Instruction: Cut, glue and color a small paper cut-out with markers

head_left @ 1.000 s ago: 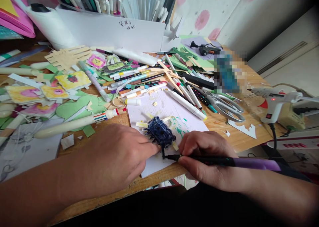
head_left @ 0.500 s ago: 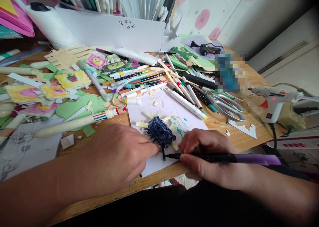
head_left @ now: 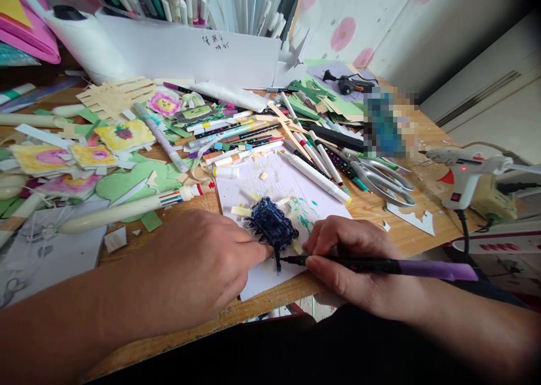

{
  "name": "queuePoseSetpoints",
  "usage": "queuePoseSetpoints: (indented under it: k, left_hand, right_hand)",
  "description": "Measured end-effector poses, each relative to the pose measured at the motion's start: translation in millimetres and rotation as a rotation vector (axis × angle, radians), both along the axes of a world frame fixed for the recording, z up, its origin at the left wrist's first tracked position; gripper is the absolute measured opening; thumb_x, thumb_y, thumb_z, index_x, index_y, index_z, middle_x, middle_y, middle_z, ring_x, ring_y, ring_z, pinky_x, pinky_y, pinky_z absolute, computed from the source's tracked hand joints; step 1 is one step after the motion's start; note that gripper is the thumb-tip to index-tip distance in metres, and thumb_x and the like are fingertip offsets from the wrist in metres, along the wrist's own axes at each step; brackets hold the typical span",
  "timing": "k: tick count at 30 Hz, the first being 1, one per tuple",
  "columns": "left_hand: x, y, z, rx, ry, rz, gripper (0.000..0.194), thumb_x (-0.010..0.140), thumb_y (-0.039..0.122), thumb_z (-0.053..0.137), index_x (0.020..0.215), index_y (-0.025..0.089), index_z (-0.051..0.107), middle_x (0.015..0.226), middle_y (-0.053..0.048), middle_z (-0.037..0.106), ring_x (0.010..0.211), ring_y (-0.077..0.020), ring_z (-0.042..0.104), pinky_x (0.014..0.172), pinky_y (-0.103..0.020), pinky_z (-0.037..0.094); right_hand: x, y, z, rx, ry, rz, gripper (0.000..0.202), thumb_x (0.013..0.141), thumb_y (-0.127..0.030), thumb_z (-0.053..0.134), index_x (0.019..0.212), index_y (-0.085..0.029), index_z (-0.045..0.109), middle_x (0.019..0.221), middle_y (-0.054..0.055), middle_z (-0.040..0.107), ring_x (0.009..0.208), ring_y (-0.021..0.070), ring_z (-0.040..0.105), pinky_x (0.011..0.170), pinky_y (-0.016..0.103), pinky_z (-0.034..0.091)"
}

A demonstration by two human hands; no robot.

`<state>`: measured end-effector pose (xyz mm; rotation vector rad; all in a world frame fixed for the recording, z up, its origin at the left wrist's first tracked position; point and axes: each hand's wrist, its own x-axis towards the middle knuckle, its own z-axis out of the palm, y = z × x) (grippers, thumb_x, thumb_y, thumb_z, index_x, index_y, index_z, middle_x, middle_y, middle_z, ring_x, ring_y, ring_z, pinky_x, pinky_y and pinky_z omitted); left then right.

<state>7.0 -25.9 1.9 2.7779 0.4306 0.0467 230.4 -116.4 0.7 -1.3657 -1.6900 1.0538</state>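
A small dark blue piece with a fringed edge [head_left: 270,220] lies on a white sheet of paper [head_left: 249,286]. Pale yellow strips stick out around it, and a narrow dark tail points down from its lower side. My left hand [head_left: 207,261] is closed, its index fingertip pressing the blue piece's lower left edge by the tail. In my right hand [head_left: 346,255] is a black marker pen with a purple end [head_left: 435,269], gripped between thumb and fingers. The pen's dark tip points left, at the right side of the tail. Whether it touches is hard to see.
Markers [head_left: 253,131] and paper scraps crowd the table beyond the sheet. Scissors [head_left: 376,176] lie to the right, with a white glue gun [head_left: 473,171] past them, its red light on. Painted cards [head_left: 122,136] and a multicolour pen [head_left: 135,207] lie left. A white box [head_left: 190,49] holds pens behind.
The marker's tip has shifted slightly up along the tail, tilting the pen a little. My left hand stays in place on the blue piece.
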Motion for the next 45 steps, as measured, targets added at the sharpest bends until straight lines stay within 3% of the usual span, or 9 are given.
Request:
queuePoseSetpoints:
  k: [14,24,28,32,38,45]
  left_hand:
    - [0.2,0.3,-0.7,0.01,-0.012,0.011,0.029,0.086,0.014,0.046,0.097,0.029,0.068,0.067,0.004,0.062,0.061,-0.0169,0.056,0.056,-0.032,0.029]
    - [0.8,1.0,-0.5,0.014,-0.014,0.002,0.027,0.086,0.012,0.046,0.091,0.027,0.068,0.064,0.003,0.06,0.058,-0.0166,0.055,0.056,-0.032,0.027]
    - [0.4,0.8,-1.6,0.03,-0.004,-0.003,0.026,0.086,0.013,0.046,0.09,0.026,0.068,0.065,0.003,0.061,0.059,-0.0173,0.055,0.056,-0.033,0.027]
    - [-0.5,1.0,-2.6,0.027,-0.011,-0.007,0.027,0.087,0.014,0.045,0.09,0.027,0.068,0.065,0.003,0.06,0.059,-0.0172,0.055,0.056,-0.032,0.028]
    - [-1.7,0.5,-3.3,0.029,-0.011,0.008,0.028,0.088,0.015,0.044,0.095,0.028,0.069,0.068,0.003,0.063,0.061,-0.0175,0.058,0.056,-0.032,0.029]
    - [-0.7,0.4,-2.9,0.033,-0.01,0.004,0.031,0.087,0.015,0.044,0.1,0.03,0.068,0.066,0.004,0.062,0.06,-0.0178,0.057,0.056,-0.033,0.03]
  right_hand:
    - [-1.1,-1.9,1.0,-0.028,-0.04,-0.066,0.02,0.083,-0.022,0.063,0.068,-0.021,0.049,0.071,0.004,0.063,0.061,0.0146,0.057,0.047,0.023,0.043]
    - [2.8,-0.9,2.2,-0.039,-0.037,0.046,0.02,0.08,-0.018,0.061,0.065,-0.02,0.049,0.061,0.001,0.058,0.056,0.0144,0.056,0.048,0.025,0.041]
    - [1.9,-1.8,1.7,0.002,-0.024,-0.01,0.019,0.081,-0.018,0.06,0.067,-0.02,0.049,0.062,0.002,0.059,0.06,0.0164,0.058,0.048,0.025,0.04]
    - [1.6,-2.1,2.1,-0.001,-0.049,0.032,0.019,0.08,-0.018,0.062,0.066,-0.02,0.05,0.062,0.002,0.06,0.056,0.0148,0.056,0.048,0.025,0.041]
    - [1.3,-2.2,0.7,0.023,0.025,-0.082,0.02,0.081,-0.018,0.064,0.067,-0.022,0.05,0.067,0.002,0.062,0.072,0.0208,0.065,0.061,0.03,0.051]
    - [1.5,-2.4,-1.5,0.017,0.077,-0.137,0.02,0.081,-0.018,0.064,0.067,-0.023,0.051,0.061,0.0,0.059,0.068,0.0196,0.064,0.054,0.028,0.047]
